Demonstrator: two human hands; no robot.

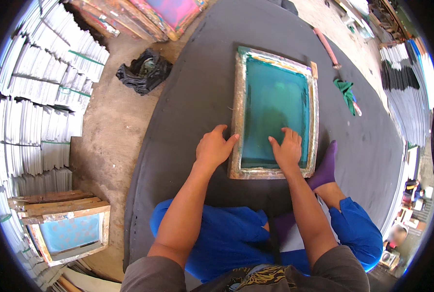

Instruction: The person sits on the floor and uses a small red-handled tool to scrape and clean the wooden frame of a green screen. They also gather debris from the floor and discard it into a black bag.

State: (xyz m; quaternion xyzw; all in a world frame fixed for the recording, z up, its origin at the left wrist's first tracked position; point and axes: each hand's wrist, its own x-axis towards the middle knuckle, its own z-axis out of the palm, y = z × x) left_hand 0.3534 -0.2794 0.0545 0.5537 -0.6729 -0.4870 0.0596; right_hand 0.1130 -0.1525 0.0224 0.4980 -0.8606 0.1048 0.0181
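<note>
Hands first: your left hand (214, 147) lies flat with fingers spread on the dark mat (188, 97), its fingertips touching the left rail of the screen-printing frame (239, 112); its grip is released, holding nothing; your right hand (287, 148) rests palm down on the teal mesh (275, 97) inside the frame, near the lower right corner, fingers spread and loose, grasping nothing either. That frame lies flat on the mat straight ahead of you, its wooden rails worn and paint-stained, the long side running away from you; your knees in blue trousers (226, 238) sit just below its near rail, and a foot in a purple sock (325, 168) rests just beside its lower right corner.

Farther off on the mat, to the right of the frame, lies a green cloth (346, 95), and beyond it a reddish stick (326, 46); a black plastic bag (144, 72) sits on the concrete floor to the left of the mat; white stacked sheets (46, 102) line the left side; another wooden frame with pale blue mesh (71, 232) lies at lower left.
</note>
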